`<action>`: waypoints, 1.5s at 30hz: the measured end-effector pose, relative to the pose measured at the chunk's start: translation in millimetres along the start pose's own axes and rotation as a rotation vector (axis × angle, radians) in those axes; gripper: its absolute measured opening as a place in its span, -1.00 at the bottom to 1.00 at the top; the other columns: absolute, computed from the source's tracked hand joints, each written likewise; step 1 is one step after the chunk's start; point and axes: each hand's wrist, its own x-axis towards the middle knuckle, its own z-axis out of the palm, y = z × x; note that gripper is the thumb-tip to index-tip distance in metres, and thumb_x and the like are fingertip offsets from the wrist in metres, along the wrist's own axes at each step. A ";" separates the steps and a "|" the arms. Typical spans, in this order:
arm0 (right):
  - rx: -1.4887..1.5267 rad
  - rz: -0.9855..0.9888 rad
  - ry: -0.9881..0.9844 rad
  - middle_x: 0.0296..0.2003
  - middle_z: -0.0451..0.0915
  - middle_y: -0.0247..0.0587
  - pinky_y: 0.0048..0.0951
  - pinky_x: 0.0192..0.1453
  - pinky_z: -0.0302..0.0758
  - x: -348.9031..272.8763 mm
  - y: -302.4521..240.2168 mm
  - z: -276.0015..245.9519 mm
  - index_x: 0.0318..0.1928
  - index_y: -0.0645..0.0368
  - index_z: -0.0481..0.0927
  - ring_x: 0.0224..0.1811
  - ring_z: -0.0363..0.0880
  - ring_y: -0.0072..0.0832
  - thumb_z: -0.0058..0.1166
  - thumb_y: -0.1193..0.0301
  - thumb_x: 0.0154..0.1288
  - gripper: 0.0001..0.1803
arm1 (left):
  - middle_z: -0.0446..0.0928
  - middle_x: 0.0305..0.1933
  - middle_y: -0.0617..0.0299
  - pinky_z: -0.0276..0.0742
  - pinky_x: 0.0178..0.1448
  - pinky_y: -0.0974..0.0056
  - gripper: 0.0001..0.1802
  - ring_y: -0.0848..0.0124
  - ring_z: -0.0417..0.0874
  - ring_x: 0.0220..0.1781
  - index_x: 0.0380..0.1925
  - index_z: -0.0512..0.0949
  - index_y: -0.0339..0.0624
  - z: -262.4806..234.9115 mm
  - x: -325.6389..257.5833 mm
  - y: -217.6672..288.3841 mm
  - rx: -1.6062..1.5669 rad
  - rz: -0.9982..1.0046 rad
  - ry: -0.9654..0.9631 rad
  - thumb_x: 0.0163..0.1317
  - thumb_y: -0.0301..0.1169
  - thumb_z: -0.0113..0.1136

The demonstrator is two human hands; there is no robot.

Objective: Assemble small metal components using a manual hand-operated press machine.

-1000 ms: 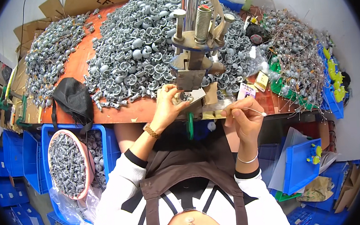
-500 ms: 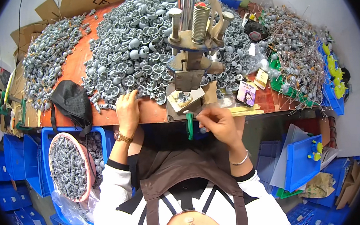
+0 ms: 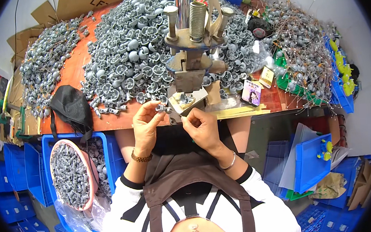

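Note:
My left hand pinches a small grey plastic part between thumb and fingertips, just above the table's front edge. Close to its right, my right hand has thumb and forefinger pressed together, pointing at that part. Whatever lies between the right fingertips is too small to name. Behind both hands stands a bench press with a steel column and spring. On the pale block under its ram sits another grey part, touched by neither hand.
A large heap of grey half-shells covers the red table. Wired grey pieces are piled at right, more at left. A black mesh bag hangs over the front edge, above a pink basket of grey parts in a blue crate.
My left hand has come from the heap's front edge toward the right, and the grey part now shows in its fingers. My right hand has shifted left, closer to it.

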 end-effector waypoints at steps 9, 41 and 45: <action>0.111 0.060 -0.212 -0.64 0.43 -0.53 -0.66 -0.52 0.27 1.6 -1.1 -9.6 -0.50 0.26 0.48 -0.58 0.35 -0.82 0.17 0.48 0.26 -0.78 | 0.60 -0.17 0.23 0.50 -0.18 0.49 -0.72 0.56 0.60 -0.19 -0.10 0.54 -0.29 12.2 -6.5 6.1 0.185 -0.028 -0.055 0.16 -0.66 0.22; 0.318 0.036 -0.227 -0.46 0.51 -0.47 -0.67 -0.41 0.35 35.0 31.2 -20.7 -0.21 0.20 0.48 -0.45 0.43 -0.76 0.08 0.47 0.35 -0.91 | 0.56 -0.25 0.17 0.47 -0.25 0.32 -0.66 0.38 0.54 -0.37 -0.13 0.62 -0.22 47.0 -4.8 6.5 0.981 0.119 -0.133 0.03 -0.51 0.36; -0.140 0.011 0.024 -0.61 0.57 -0.30 -0.47 -0.44 0.43 33.2 30.6 -14.0 -0.31 0.19 0.56 -0.53 0.59 -0.52 0.19 0.35 0.22 -0.83 | 0.50 -0.42 0.26 0.27 -0.48 0.40 -0.76 0.52 0.32 -0.56 -0.20 0.65 -0.21 38.3 13.5 -17.4 0.883 0.204 0.071 0.08 -0.52 0.32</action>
